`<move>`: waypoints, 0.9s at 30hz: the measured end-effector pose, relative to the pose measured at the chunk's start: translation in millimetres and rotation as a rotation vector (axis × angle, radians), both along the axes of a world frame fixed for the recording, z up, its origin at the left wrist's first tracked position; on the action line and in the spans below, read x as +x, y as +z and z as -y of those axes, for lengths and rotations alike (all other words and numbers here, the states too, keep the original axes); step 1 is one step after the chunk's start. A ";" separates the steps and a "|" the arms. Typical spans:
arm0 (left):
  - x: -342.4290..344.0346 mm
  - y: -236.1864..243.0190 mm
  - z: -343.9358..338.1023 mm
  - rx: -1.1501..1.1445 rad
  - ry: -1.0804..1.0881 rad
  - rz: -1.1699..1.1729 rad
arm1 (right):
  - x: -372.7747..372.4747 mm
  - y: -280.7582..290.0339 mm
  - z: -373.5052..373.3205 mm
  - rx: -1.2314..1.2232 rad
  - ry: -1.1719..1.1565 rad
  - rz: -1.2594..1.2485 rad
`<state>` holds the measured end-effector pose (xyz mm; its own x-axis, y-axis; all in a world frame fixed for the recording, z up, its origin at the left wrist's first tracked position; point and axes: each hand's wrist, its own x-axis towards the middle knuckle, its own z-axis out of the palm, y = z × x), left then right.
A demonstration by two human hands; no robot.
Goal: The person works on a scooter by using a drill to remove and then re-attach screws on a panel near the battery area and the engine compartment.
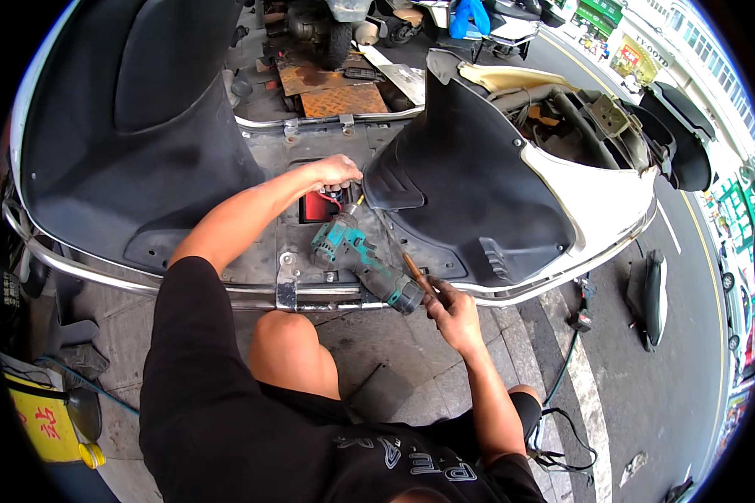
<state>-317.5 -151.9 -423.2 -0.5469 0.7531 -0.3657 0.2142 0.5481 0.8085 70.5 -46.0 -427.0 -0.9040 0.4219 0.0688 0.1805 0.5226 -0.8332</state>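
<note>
roadside workshop: part-stripped scooter (478, 193), power tool (363, 261)

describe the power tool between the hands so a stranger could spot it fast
Find the scooter's grey floorboard, mid-picture, between two big black panels. There, between the left hand and the right hand, is a chunky power tool. Its teal body and dark end set it apart from the red block by the left hand and the slim brown-handled tool in the right.
</note>
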 end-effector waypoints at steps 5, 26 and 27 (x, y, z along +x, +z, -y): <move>-4.4 -8.3 4.1 0.105 0.011 0.036 | -0.9 -3.2 -2.3 0.021 0.024 -0.024; 1.6 -25.0 14.6 0.083 0.102 -0.802 | 26.4 71.4 -20.9 -0.542 -0.088 0.043; 8.1 -11.0 4.6 0.055 0.166 -0.694 | 18.5 71.0 -15.9 -0.490 -0.060 0.026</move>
